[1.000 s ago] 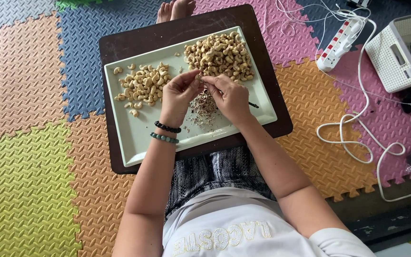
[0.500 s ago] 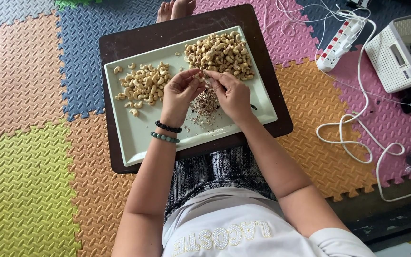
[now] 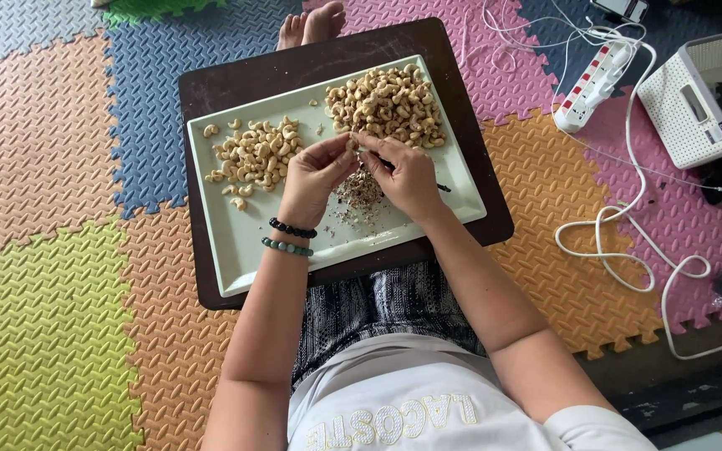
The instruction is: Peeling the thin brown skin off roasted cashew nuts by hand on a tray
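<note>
Pale tray [image 3: 236, 259] on dark board [image 3: 211, 83]. Above tray centre, left hand [image 3: 311, 177] and right hand [image 3: 407, 177] meet, fingertips pinching one cashew [image 3: 353, 144] between them; equally near. Husk pile [image 3: 359, 194] directly below.

You're in a home, sitting on the floor — coloured foam puzzle mats [image 3: 52, 167], a white power strip [image 3: 595, 75], loose white cables [image 3: 628, 242] beside you.

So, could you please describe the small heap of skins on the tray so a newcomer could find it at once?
Start at the pale rectangular tray on the dark board. Two cashew piles lie along its far side; the heap of skins sits nearer the person, just below both hands. It alone is speckled reddish-brown flakes, not whole pale nuts.
</note>
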